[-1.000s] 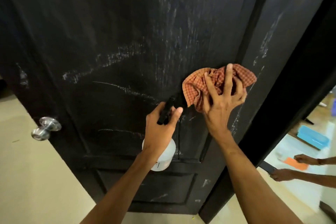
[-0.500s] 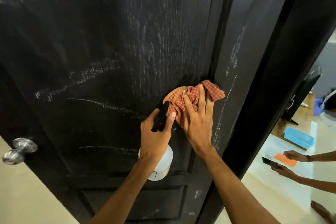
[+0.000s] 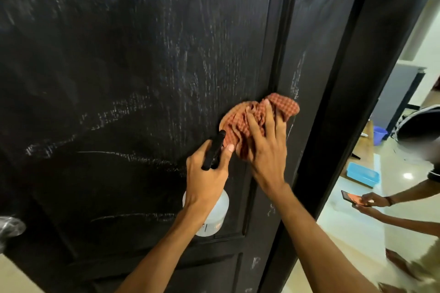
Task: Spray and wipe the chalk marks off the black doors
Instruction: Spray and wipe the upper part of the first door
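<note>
black door [image 3: 119, 78] fills most of view, hinge-side stile at rt of raised panel. chalk marks [image 3: 133, 112] across panel: faint vertical streaks upper centre, smeared diagonal band mid-left, thin horizontal line below that, another short line lower down near bottom panel rail. more chalk on stile above cloth, plus small flecks low on stile.

right hand [image 3: 264, 147] pressed flat on checked orange cloth [image 3: 252, 114], fingers spread apart over bunched fabric, palm toward door. cloth touching door at panel's rt edge, overlapping moulding and stile, just below vertical chalk smear on stile.

left hand [image 3: 207, 173] just left of and below cloth, wrapped round neck of spray bottle [image 3: 214, 216], fingers closed on it, thumb up beside black trigger/nozzle [image 3: 214, 150]. nozzle tip next to cloth's lower left edge; contact w/ cloth cannot be told. translucent white bottle body hangs below wrist, in front of lower part of panel, bottom near panel's bottom rail.

metal door knob [image 3: 10, 226] at far left edge of door, blurred, partly cut off.

beyond door's rt edge, past dark frame: pale glossy floor [image 3: 357, 221], blue lidded box [image 3: 363, 175] on floor, blue bucket [image 3: 379, 131] farther back. second person's hands [image 3: 373, 201] at rt holding a phone [image 3: 350, 197], screen lit orange. bare foot near bottom rt corner.
</note>
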A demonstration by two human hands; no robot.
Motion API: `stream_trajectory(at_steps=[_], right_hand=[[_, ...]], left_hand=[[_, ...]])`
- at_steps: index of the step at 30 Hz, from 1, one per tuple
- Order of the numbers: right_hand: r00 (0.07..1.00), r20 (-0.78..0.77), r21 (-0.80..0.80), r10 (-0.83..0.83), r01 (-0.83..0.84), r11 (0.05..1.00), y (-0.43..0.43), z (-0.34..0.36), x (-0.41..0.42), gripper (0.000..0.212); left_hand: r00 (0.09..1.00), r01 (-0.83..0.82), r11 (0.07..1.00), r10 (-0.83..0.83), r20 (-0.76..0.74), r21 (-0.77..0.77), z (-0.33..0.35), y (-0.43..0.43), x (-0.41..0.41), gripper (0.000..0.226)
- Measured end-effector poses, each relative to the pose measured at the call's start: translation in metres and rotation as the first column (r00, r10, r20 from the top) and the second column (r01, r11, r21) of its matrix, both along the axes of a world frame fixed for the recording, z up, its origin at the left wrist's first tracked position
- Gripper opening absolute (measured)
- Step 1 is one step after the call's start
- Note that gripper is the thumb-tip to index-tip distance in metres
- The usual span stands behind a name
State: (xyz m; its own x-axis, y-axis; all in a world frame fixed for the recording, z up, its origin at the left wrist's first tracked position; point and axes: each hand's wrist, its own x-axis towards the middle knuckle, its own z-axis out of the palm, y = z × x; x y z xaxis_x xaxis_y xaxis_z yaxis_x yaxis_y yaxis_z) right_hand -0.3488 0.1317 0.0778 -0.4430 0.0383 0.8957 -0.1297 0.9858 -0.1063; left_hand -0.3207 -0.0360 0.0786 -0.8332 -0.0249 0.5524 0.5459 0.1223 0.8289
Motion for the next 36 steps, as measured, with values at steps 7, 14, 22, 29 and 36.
stream_trajectory(at_steps=[7, 14, 22, 29, 36], right_hand=[[1.000, -0.015, -0.139, -0.023, 0.021, 0.990, -0.019, -0.009, -0.008, 0.059], [0.994, -0.107, -0.074, -0.025, 0.017, 0.997, -0.013, 0.058, -0.013, 0.056], [1.000, -0.017, -0.085, 0.003, -0.004, 0.996, -0.023, -0.004, -0.006, 0.074], [0.990, -0.140, -0.077, 0.032, -0.043, 0.996, -0.050, 0.058, -0.020, 0.065], [0.983, -0.183, 0.076, 0.022, -0.008, 0.997, -0.052, 0.102, -0.022, 0.061]], left_hand=[[1.000, -0.015, 1.000, 0.015, 0.002, 0.011, 0.008, -0.005, -0.011, 0.044], [0.995, -0.042, 0.999, 0.043, -0.087, 0.009, 0.019, -0.008, -0.005, 0.032], [0.983, -0.124, 0.992, 0.127, -0.134, 0.034, 0.032, -0.024, -0.001, 0.032], [0.983, -0.118, 0.991, 0.125, -0.135, 0.056, 0.051, -0.036, -0.002, 0.024], [0.985, -0.091, 0.993, 0.101, -0.138, 0.080, 0.061, -0.052, -0.007, 0.028]])
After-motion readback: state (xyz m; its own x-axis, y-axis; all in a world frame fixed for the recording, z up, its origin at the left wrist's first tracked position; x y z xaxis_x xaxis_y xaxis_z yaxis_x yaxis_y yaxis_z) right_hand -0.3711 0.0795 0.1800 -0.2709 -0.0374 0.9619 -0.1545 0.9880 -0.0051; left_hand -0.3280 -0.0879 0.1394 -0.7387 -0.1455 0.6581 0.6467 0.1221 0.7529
